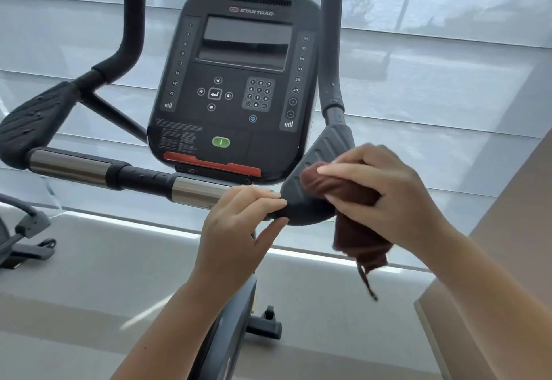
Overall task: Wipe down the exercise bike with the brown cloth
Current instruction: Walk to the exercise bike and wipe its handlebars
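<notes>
The exercise bike's dark console [239,86] faces me at centre, with a handlebar [89,167] running left to right below it. My right hand [385,194] grips the bunched brown cloth [355,218] against the bike's right elbow pad [316,167]; part of the cloth hangs below the hand. My left hand [236,227] holds the handlebar beside that pad, fingers curled over the bar and thumb under it.
The left elbow pad [33,122] and left upright grip [131,30] carry water drops. The right upright grip [331,51] rises beside the console. Window blinds fill the background. Another machine's base [24,242] stands at far left. A beige wall [507,260] lies right.
</notes>
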